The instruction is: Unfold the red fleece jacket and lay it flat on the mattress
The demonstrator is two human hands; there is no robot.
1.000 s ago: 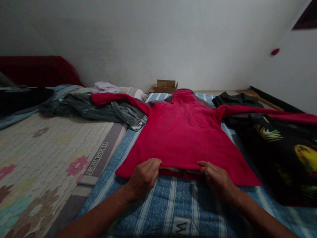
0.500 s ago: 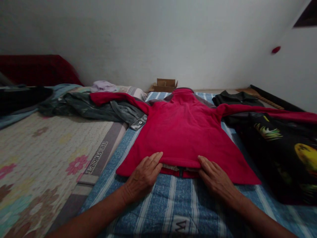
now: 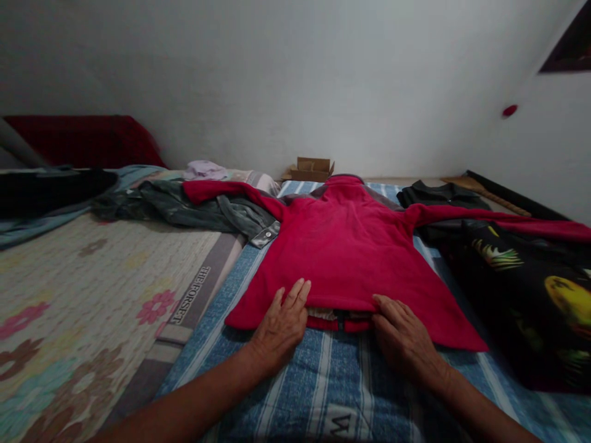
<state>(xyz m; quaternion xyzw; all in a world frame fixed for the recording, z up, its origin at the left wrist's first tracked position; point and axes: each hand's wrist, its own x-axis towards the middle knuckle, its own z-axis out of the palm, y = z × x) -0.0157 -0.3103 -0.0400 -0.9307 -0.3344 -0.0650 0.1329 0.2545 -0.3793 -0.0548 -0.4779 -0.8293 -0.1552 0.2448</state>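
A red fleece jacket (image 3: 346,252) lies back side up, its sleeves stretched out to both sides and its collar away from me. My left hand (image 3: 282,323) rests on the lower hem, left of the middle, with its fingers stretched and slightly apart on the cloth. At the hem's right half, my right hand (image 3: 406,335) pinches the edge, fingers on top and thumb low at the hem. Between the hands the hem gapes a little, showing pale lining and the front zipper end.
Under the jacket is a blue striped bedsheet (image 3: 318,369). A grey denim garment (image 3: 184,209) lies beneath the left sleeve, on a floral bedspread (image 3: 115,277). Black printed clothing (image 3: 512,277) is piled at right. A cardboard box (image 3: 311,169) stands by the wall.
My left fingers have straightened and spread onto the cloth from a closer grip on the hem. My right hand stays at the hem. The view has tilted up slightly.
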